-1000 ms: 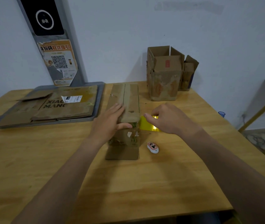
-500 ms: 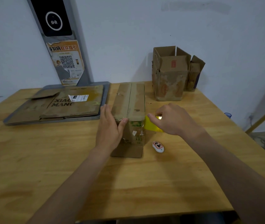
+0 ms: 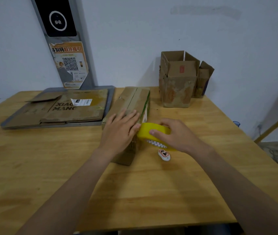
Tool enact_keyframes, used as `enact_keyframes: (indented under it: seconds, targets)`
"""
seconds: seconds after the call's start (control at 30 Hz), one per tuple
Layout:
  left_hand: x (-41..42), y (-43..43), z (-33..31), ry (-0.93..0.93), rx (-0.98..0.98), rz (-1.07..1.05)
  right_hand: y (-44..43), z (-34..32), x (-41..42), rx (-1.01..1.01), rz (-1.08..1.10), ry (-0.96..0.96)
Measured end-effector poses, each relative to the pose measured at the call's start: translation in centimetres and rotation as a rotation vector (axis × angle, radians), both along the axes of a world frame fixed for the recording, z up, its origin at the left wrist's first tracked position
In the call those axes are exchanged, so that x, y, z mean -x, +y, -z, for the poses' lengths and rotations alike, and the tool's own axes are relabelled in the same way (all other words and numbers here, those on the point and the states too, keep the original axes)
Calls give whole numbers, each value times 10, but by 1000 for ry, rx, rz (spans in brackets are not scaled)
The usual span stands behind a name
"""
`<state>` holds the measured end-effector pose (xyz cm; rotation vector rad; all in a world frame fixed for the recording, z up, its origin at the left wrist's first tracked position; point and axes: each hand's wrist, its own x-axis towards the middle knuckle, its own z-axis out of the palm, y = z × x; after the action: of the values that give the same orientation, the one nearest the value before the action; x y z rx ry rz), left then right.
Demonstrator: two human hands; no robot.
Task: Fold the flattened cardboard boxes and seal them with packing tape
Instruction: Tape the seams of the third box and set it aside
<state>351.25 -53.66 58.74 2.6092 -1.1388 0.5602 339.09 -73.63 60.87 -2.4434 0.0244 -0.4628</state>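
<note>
Folded box [image 3: 131,106] on bench [image 3: 33,167], flaps closed; left hand [image 3: 119,131] flat, fingers straight, pressing box top at near end; right hand [image 3: 173,134] curled round yellow tape dispenser [image 3: 150,131] at box's near right corner. Judged: box light, stiff, likely slides; hold down beside seam.

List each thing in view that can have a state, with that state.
long cardboard box: folded up, top flaps closed, lying on the table.
left hand: flat, pressing the box's top.
right hand: grips the yellow tape dispenser at the box's right side.
flattened cardboard: not folded up, lying on the grey tray.
tall box by the wall: upright, top flaps open.
small white tag: lying on the table.
</note>
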Motion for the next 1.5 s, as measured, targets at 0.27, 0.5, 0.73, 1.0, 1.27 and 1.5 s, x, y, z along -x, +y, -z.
enact_keyframes:
  seconds: [0.27, 0.5, 0.73, 1.0, 1.27, 1.5]
  targets:
    - [1, 3, 0, 33, 38, 14, 3, -7, 7, 263, 136, -99]
    - [-1, 1, 1, 39, 29, 24, 0, -3, -12, 417, 301, 4]
    - [0, 6, -1, 75, 42, 43, 32, -7, -53, 388, 260, 99]
    - [-6, 31, 0, 332, 685, -14, 33, -14, -55, 399, 289, 127]
    - [-12, 46, -8, 665, 945, -141, 40, -18, -61, 240, 239, 139]
    - [-23, 59, -47, 529, 781, 39, 52, -15, -61, 256, 242, -39]
